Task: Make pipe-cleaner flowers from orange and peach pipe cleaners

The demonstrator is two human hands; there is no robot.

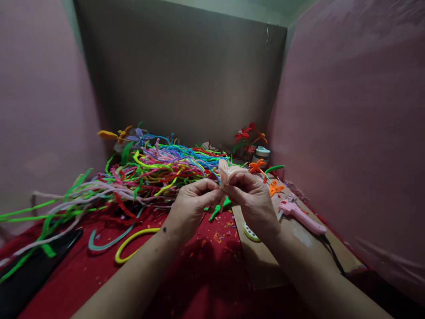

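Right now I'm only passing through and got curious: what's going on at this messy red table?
A person is working with both hands over a red cloth. The left hand and right hand meet on a pale pink fuzzy flower shape, pinching it between the fingertips. Behind lies a big tangle of colourful pipe cleaners. On the right, a pink glue gun lies on a board, near small orange flowers.

Pink piece [226, 173] — mostly hidden, prob. pipe-cleaner.
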